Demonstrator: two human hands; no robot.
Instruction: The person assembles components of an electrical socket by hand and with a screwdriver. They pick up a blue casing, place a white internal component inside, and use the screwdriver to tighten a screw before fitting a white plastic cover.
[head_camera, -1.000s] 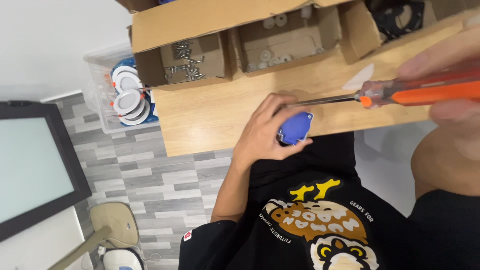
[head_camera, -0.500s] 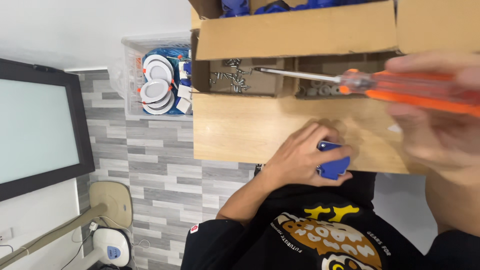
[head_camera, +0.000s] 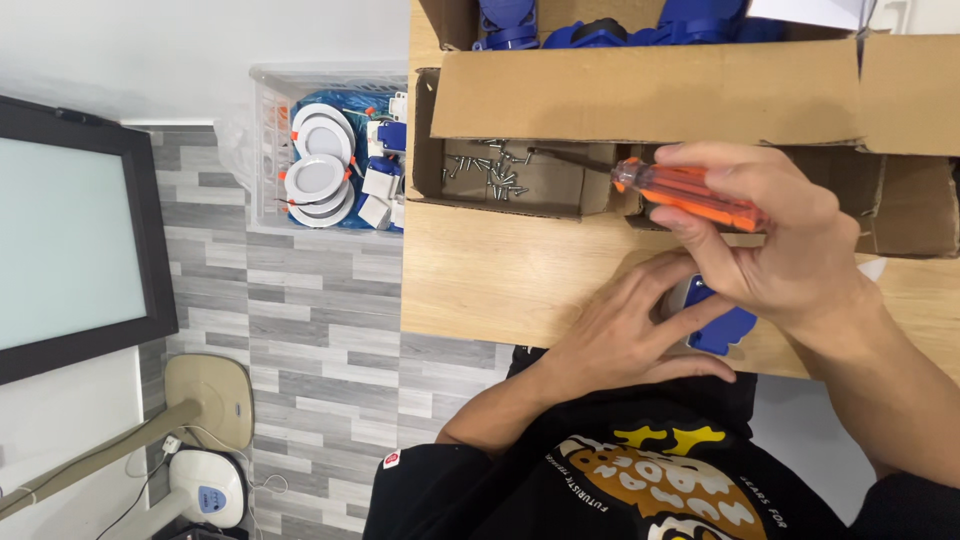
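Left hand (head_camera: 625, 335) lies cupped; right hand (head_camera: 775, 235) clenched in grip.

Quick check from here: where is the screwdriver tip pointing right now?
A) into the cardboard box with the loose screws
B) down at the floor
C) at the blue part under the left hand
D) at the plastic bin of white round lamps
A: the right hand holds the orange-handled screwdriver with its shaft reaching into the cardboard box, tip by the loose screws.

Looks like a small assembly workshop, prob set up in a regular room imo. We see a wooden bench (head_camera: 480, 280) w/ open cardboard boxes (head_camera: 640, 95), one holding loose screws (head_camera: 495, 168), others blue plastic parts (head_camera: 600, 30). A clear bin of round white light fittings (head_camera: 318, 170) sits on a grey plank floor (head_camera: 290, 330), plus a fan base (head_camera: 205, 490).
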